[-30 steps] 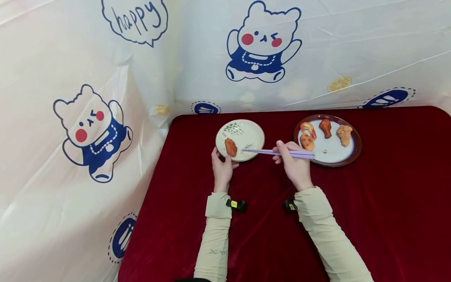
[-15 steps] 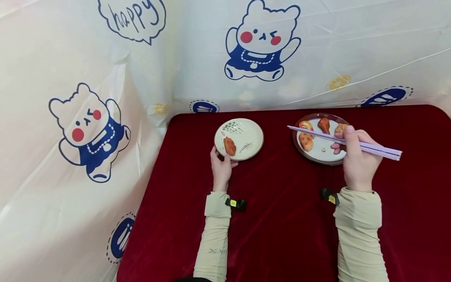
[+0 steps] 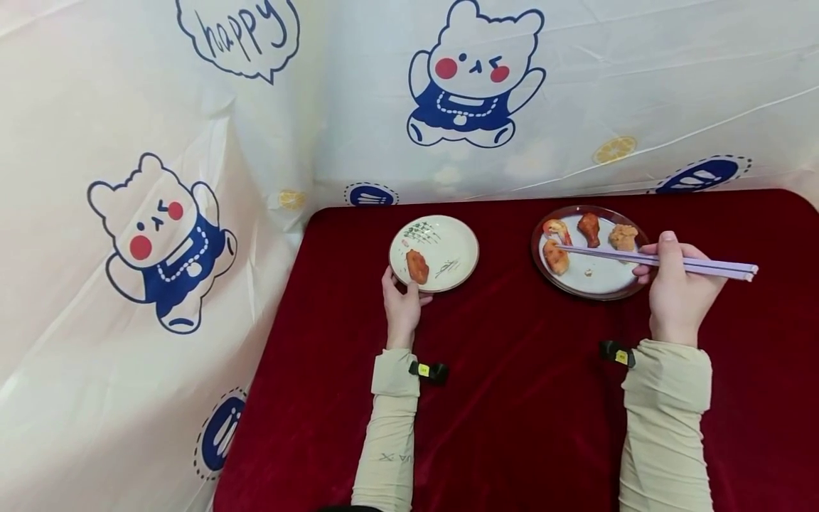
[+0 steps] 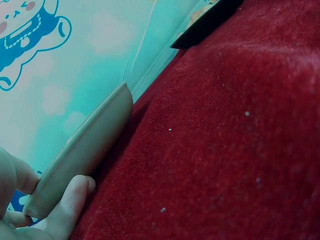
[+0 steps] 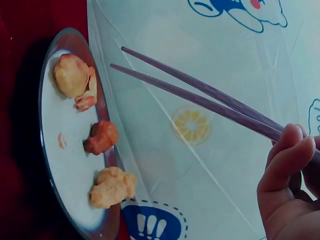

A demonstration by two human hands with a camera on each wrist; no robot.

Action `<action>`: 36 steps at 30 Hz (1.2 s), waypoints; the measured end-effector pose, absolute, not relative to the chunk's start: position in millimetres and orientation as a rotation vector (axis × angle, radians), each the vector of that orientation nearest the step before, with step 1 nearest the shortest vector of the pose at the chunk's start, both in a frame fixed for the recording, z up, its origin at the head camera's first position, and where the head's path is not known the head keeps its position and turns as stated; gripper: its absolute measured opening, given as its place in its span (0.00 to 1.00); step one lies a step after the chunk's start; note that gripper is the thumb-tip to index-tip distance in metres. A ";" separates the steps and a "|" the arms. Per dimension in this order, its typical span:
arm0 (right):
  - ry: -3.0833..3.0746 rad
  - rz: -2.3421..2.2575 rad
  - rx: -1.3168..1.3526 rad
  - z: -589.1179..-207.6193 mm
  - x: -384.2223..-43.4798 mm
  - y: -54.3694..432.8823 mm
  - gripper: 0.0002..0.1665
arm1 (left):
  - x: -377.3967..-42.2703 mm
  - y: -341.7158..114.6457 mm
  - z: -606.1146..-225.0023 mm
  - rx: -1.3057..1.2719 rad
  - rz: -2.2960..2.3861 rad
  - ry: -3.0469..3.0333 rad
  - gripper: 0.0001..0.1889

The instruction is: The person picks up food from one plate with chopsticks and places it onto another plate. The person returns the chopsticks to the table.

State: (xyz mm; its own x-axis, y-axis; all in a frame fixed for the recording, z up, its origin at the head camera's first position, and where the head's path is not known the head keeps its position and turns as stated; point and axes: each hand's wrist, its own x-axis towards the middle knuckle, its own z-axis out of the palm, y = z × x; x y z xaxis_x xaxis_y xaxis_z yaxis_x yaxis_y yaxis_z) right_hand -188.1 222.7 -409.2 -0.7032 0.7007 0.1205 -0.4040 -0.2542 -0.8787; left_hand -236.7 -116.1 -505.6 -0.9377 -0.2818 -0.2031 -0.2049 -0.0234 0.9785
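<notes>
My left hand (image 3: 402,313) grips the near rim of a small cream plate (image 3: 457,249) with a leaf pattern. A browned piece resembling a chicken wing (image 3: 418,267) lies on it. In the left wrist view, fingers reach under the plate's side (image 4: 82,145). My right hand (image 3: 681,295) holds a pair of lilac chopsticks (image 5: 200,102) over a dark-rimmed white plate (image 3: 604,284). Their tips are slightly parted and hold nothing. That plate carries a drumstick (image 3: 589,230), a crumbly fried piece (image 3: 623,238), a shrimp (image 3: 558,229) and an oval browned piece (image 3: 556,259).
Dark red velvet cloth (image 3: 512,427) covers the table. Pale curtains (image 3: 358,107) with cartoon bears hang along the left and far edges. A small crumb (image 3: 589,273) lies on the dark-rimmed plate. Black straps sit at both wrists.
My right hand has moved right with the chopsticks, from the cream plate to the dark-rimmed plate, and their tips have come down near the oval piece. The left hand stays put.
</notes>
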 end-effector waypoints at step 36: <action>-1.213 2.188 -0.647 -435.5 -200.8 239.9 0.15 | -235.8 -113.8 -504.8 0.529 -2.122 -2.126 0.36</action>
State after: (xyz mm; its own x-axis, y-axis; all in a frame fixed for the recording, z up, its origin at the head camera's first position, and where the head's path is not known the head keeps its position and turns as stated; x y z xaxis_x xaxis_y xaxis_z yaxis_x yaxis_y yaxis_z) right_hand -200.8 239.9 -435.5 -0.7325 0.6655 -0.1436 -0.2308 -0.4411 -0.8673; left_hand -235.8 -113.8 -504.8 -0.9358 -0.3050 -0.1766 -0.1773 -0.0259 0.9838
